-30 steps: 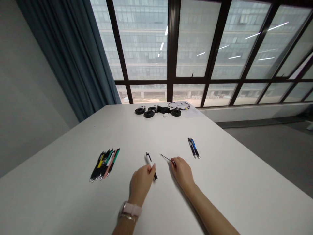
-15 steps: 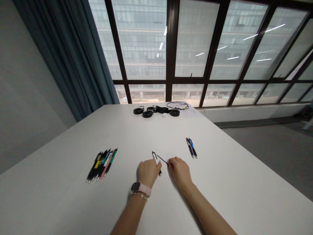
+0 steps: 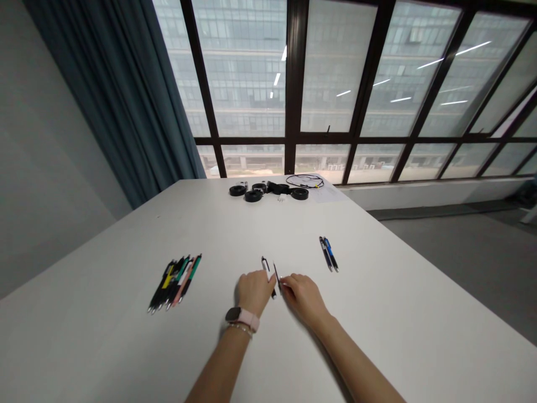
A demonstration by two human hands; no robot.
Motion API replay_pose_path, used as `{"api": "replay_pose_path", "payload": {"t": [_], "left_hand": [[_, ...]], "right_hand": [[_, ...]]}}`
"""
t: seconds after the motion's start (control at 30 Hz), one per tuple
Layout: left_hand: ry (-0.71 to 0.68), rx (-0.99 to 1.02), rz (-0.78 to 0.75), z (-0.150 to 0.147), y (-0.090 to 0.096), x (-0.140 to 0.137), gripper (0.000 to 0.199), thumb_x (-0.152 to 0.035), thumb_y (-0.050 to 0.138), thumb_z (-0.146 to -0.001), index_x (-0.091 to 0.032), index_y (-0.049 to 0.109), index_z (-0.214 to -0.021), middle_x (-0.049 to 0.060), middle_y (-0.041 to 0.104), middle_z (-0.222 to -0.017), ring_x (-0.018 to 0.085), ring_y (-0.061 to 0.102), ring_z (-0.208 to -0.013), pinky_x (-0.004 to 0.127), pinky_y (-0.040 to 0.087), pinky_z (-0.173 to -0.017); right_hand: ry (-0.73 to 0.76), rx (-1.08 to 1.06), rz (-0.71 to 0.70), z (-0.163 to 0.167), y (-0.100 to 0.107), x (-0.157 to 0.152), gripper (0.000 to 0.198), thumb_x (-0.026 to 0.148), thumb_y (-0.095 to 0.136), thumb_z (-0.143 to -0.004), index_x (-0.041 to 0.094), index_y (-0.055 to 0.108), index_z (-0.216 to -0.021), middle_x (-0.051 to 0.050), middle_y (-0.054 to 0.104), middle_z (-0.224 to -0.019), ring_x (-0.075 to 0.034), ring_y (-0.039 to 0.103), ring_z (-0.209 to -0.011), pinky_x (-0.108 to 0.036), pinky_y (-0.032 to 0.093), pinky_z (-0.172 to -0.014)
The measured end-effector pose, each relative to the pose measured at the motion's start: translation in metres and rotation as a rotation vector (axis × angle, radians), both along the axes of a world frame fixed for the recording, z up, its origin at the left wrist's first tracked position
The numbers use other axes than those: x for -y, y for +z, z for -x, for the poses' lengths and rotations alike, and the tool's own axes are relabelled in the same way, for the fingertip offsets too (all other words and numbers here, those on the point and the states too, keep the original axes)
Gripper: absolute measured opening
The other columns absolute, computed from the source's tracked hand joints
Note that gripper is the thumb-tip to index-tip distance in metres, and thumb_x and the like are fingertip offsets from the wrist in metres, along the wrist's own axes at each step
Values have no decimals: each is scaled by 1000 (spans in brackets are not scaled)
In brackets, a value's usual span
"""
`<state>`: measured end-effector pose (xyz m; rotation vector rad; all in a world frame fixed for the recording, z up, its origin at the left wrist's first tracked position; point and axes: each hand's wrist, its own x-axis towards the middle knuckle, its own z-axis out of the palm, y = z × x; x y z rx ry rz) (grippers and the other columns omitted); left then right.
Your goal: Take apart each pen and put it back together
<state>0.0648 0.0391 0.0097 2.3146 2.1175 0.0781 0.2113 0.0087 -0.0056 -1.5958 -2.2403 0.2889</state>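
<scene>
My left hand (image 3: 255, 292), with a watch at the wrist, is closed around a white and black pen (image 3: 265, 264). The pen's two ends show past my thumb; the fingertips are hidden. Just to the right, my right hand (image 3: 304, 296) pinches a thin dark rod (image 3: 276, 271) that looks like a pen refill. The rod runs nearly alongside the pen, with a small gap between them at the far end. A row of several pens (image 3: 175, 284), black, yellow, green and pink, lies to the left. Two pens (image 3: 329, 254), one black and one blue, lie side by side to the right.
At the far end of the white table (image 3: 235, 229) sit several black tape-like rolls (image 3: 253, 196), a small white item (image 3: 282, 197), and a coiled black cable (image 3: 305, 181) by a pale sheet. Beyond are windows, with a blue curtain (image 3: 121, 101) at left.
The thin rod has swung from a slant to nearly parallel with the pen. My right hand has shifted slightly left, closer to my left hand, which has barely moved.
</scene>
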Motion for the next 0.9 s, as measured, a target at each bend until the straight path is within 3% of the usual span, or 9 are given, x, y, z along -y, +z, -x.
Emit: {"api": "replay_pose_path", "payload": {"t": [0.13,0.4,0.7,0.9], "left_hand": [[-5,5,-11,1,-3,-1,49,-43,39,-99,-12,75,-87,17,77,-86,31,73,-88,38,48,-75],[-10,27,-55,6,4,7,49,-35,31,-101,-16,73,-84,12,77,-83,27,73,-84,36,43,-71],[-44,99,-122,26,-2,47,43,-28,37,-100,-22,68,-72,5,75,-75,22,69,-71,33,32,-64],[-5,104,-108,38,-8,53,42,-28,38,-99,-22,68,-71,6,74,-72,22,67,-68,33,29,-63]], "right_hand": [[16,-37,-30,0,-5,0,22,13,53,-96,20,71,-107,-5,74,-97,-21,67,-92,-29,44,-80],[-111,-245,-66,-2,-14,-6,12,16,57,-94,17,69,-95,-7,70,-90,-21,64,-87,-29,47,-78],[-78,-283,-44,1,-17,-4,33,9,48,-96,14,65,-123,-11,69,-104,-22,64,-100,-31,48,-91],[-82,-298,-15,1,-16,-3,21,15,59,-92,18,71,-109,-8,68,-99,-22,64,-95,-30,49,-86]]}}
